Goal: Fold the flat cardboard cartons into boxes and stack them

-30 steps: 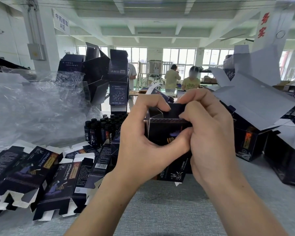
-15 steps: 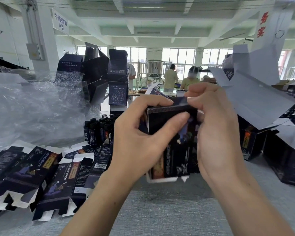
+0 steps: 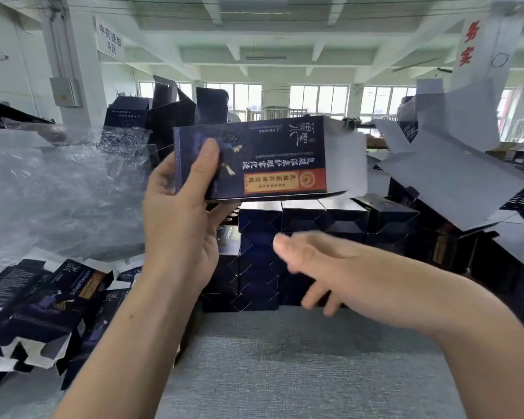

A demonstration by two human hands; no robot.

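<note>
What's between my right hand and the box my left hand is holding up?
In the head view, the top of the stack of folded boxes shows between the right hand and the box in the left hand.

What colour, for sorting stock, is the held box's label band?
Label band on box: orange-red, tan centre; head view.

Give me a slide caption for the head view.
Left hand holds a folded carton above the stacked boxes; right hand open, empty.

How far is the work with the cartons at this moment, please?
Done: a stack of folded boxes stands ahead. In hand: the left hand holds one folded box above it; the right hand is free. Left: flat cartons lie at the left, unfolded.
</note>
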